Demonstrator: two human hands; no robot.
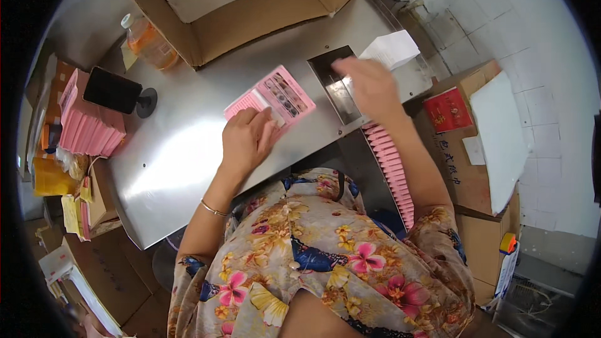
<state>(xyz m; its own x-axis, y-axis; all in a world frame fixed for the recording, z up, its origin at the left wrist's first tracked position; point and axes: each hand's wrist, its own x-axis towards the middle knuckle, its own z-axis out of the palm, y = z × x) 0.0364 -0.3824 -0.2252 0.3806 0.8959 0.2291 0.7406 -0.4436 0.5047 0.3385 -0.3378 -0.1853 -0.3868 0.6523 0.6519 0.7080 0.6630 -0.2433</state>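
My left hand point(248, 139), fingers bent together, grips the lower edge of a flat pink packet point(303, 107) on the steel table. The packet carries a panel of small printed pictures, and a white slip point(273, 114) shows beside my fingertips. Over a dark rectangular opening point(338, 91) in the tabletop, my right hand point(372, 87) is smeared by motion, so I cannot tell what its fingers hold. Just beyond it stands a stack of white slips point(394, 49). Below my right forearm runs a tight row of pink packets point(389, 172).
A big open cardboard box point(256, 25) takes up the table's far side. To the left are a bottle of orange drink point(150, 45), a phone on a stand point(113, 91) and a stack of pink packets point(91, 119). Cardboard boxes point(454, 169) stand against the tiled wall at right.
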